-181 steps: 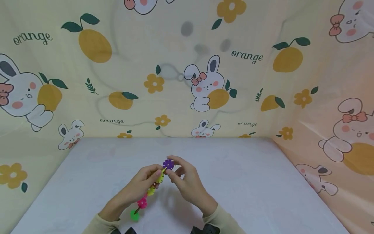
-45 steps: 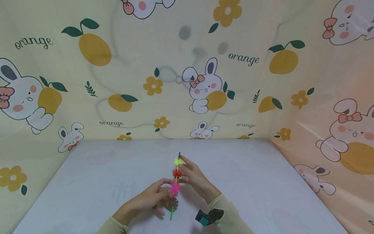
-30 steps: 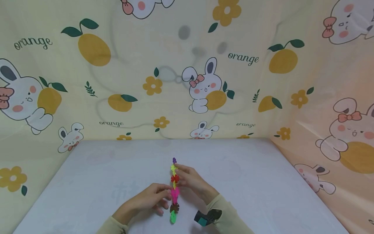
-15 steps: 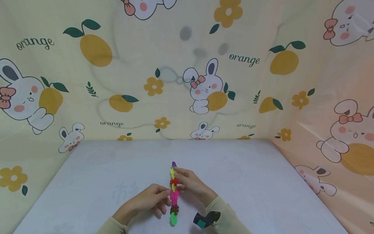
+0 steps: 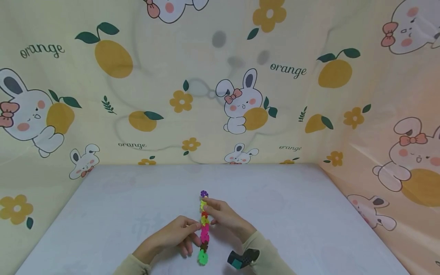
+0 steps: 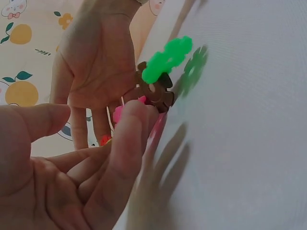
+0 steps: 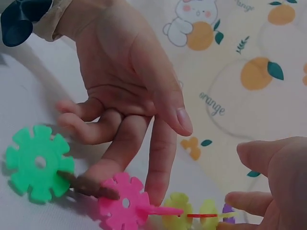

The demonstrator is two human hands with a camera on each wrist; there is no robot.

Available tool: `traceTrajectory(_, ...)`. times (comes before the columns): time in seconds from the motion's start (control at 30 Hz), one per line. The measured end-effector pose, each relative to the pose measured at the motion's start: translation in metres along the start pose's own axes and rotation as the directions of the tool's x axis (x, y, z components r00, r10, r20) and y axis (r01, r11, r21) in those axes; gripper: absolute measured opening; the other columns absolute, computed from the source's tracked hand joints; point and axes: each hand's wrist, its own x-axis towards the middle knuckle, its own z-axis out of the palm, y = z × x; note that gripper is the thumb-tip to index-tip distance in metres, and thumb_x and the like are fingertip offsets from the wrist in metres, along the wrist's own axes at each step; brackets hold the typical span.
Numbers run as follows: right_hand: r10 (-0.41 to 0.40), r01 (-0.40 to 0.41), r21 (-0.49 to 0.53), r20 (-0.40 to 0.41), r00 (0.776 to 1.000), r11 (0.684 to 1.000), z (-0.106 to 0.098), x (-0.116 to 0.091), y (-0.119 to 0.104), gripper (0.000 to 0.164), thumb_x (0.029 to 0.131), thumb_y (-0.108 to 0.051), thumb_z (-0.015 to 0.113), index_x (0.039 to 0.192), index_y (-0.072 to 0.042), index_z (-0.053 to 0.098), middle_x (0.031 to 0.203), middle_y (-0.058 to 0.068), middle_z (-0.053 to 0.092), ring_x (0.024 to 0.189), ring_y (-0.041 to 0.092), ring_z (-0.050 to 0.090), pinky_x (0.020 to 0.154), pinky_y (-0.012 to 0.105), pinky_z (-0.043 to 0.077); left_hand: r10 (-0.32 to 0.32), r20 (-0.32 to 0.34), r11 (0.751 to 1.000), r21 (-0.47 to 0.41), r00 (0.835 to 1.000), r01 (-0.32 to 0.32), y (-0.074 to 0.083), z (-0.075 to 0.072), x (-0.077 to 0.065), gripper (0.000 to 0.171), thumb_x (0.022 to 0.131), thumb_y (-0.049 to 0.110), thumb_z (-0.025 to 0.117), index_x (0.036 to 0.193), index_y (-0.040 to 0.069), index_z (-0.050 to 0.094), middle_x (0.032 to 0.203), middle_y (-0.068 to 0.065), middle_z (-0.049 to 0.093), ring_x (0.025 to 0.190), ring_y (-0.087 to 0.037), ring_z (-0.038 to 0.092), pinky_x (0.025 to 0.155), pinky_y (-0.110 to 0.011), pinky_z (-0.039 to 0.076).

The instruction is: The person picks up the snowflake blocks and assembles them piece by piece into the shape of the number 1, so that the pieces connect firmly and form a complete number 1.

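Note:
A chain of notched plastic discs runs away from me down the middle of the white table. A green disc (image 5: 203, 257) forms the near end, then come a brown disc (image 5: 204, 247), pink pieces (image 5: 204, 233), yellow and red ones, and a purple disc (image 5: 204, 194) at the far end. My left hand (image 5: 175, 232) lies along the chain's left side, fingertips touching it near the pink and brown pieces, thumb apart in the left wrist view. From the right, my right hand (image 5: 228, 217) touches the far yellow part (image 7: 208, 214) with extended fingers, partly covering it.
The white table (image 5: 292, 221) reaches back to a patterned cloth backdrop (image 5: 154, 76) with rabbits and oranges, which also rises at both sides. A dark wrist-worn device (image 5: 243, 259) sits at my right sleeve.
Six seconds ago both hands held the chain slantwise, fingers at the purple disc. Since then it has come down lengthwise, and lately it has turned so the green disc faces up. Hands shifted slightly nearer.

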Motion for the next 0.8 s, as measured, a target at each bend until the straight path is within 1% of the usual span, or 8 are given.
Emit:
traceTrajectory(0.1,0.008,-0.008,-0.011,-0.015,1.000,1.000,0.000,0.000,0.000,0.052,0.107,-0.032,0.049,0.154,-0.009,0.042,0.155,0.018,0.046,0.102,0.018,0.052,0.076,0.026,0.047,0.003,0.005,1.000,-0.007,1.000,-0.003,0.001,0.000,0.000,0.042,0.107,0.033,0.049,0.128,-0.001,0.064,0.091,-0.015,0.077,0.051,-0.008,0.062,0.049,-0.021,0.053)
traceTrajectory(0.23,0.015,-0.016,-0.008,-0.037,0.999,1.000,-0.001,0.000,0.002,0.054,0.106,-0.035,0.051,0.152,-0.008,0.044,0.140,0.017,0.058,0.091,0.018,0.055,0.076,0.026,0.048,-0.010,0.010,1.000,-0.002,1.000,0.010,0.001,0.001,0.000,0.045,0.107,0.035,0.050,0.130,-0.001,0.063,0.091,-0.014,0.078,0.053,-0.007,0.064,0.050,-0.021,0.053)
traceTrajectory(0.33,0.013,-0.014,-0.006,-0.042,0.999,1.000,-0.001,0.000,0.002,0.053,0.106,-0.035,0.051,0.151,-0.009,0.045,0.134,0.015,0.061,0.091,0.017,0.058,0.076,0.026,0.049,-0.026,0.012,1.000,0.003,1.000,0.026,0.001,0.001,0.000,0.045,0.106,0.036,0.050,0.129,0.000,0.064,0.092,-0.013,0.078,0.055,-0.007,0.065,0.052,-0.021,0.054)
traceTrajectory(0.47,0.013,-0.013,-0.007,-0.047,0.999,1.000,-0.003,-0.001,0.002,0.049,0.107,-0.034,0.049,0.149,-0.009,0.048,0.136,0.013,0.061,0.100,0.017,0.060,0.081,0.029,0.053,-0.029,0.011,0.999,0.014,1.000,0.029,0.000,0.000,0.001,0.042,0.106,0.036,0.051,0.126,0.003,0.066,0.093,-0.011,0.078,0.057,-0.008,0.064,0.053,-0.020,0.054)
traceTrajectory(0.53,0.012,-0.013,-0.008,-0.054,0.998,1.000,-0.004,0.000,0.002,0.048,0.107,-0.034,0.049,0.148,-0.009,0.050,0.137,0.013,0.060,0.103,0.018,0.061,0.083,0.031,0.054,-0.008,0.007,1.000,0.021,1.000,0.007,-0.001,-0.003,0.001,0.039,0.107,0.034,0.050,0.124,0.003,0.066,0.093,-0.010,0.077,0.058,-0.010,0.063,0.053,-0.020,0.053)
traceTrajectory(0.67,0.009,-0.010,-0.016,-0.082,0.997,1.000,-0.006,0.001,0.003,0.047,0.106,-0.035,0.050,0.145,-0.008,0.052,0.139,0.014,0.059,0.104,0.020,0.063,0.085,0.033,0.055,0.061,-0.012,0.998,0.020,0.998,-0.061,0.000,-0.012,-0.001,0.038,0.108,0.030,0.048,0.126,0.000,0.062,0.095,-0.010,0.074,0.063,-0.011,0.063,0.055,-0.021,0.052)
traceTrajectory(0.8,-0.007,0.003,-0.034,-0.122,0.992,0.999,-0.008,0.002,0.003,0.047,0.106,-0.035,0.052,0.143,-0.008,0.053,0.141,0.015,0.057,0.105,0.021,0.064,0.083,0.033,0.056,0.106,-0.061,0.994,0.023,0.992,-0.105,0.005,-0.025,-0.008,0.043,0.108,0.031,0.046,0.131,-0.004,0.057,0.101,-0.013,0.072,0.070,-0.013,0.064,0.059,-0.024,0.054)
